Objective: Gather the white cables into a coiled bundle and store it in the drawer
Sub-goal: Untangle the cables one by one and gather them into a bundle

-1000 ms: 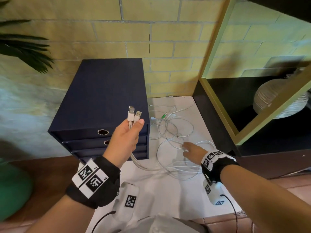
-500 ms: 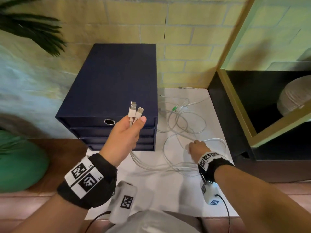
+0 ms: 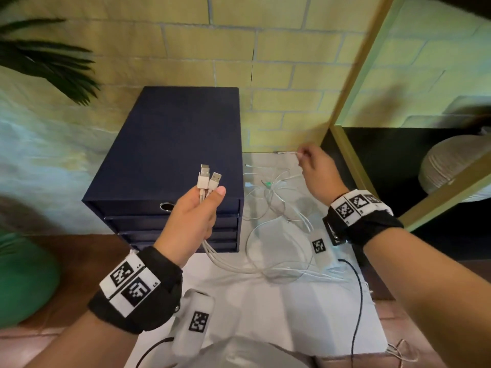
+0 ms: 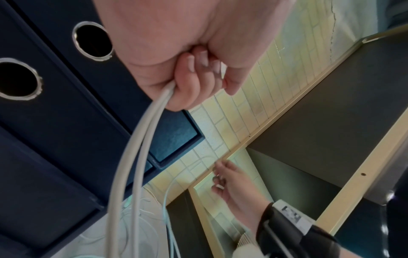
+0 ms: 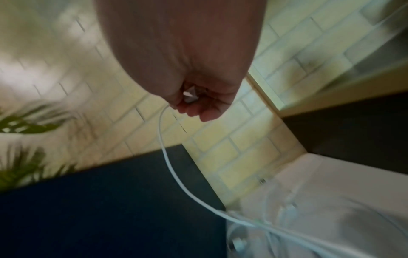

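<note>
- The right hand [image 3: 317, 172], which half a second ago rested low on the loose loops, now pinches a thin cable end at the far edge of the white surface [image 3: 279, 314], by the brick wall.
- The left hand [image 3: 191, 219] still grips two plugs [image 3: 208, 179] upright in front of the drawer box [image 3: 170, 144].
- The white cables [image 3: 276, 235] lie loose between the hands; coiling seems not yet begun, and the drawers are closed.

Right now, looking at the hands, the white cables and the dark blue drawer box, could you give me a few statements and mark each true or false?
1. The left hand grips two white USB plugs upright. True.
2. The dark blue drawer box has a drawer pulled open. False: all its drawers look closed.
3. The right hand pinches a thin white cable near the yellow brick wall. True.
4. All the white cables are coiled. False: loose loops lie on the white surface.
</note>
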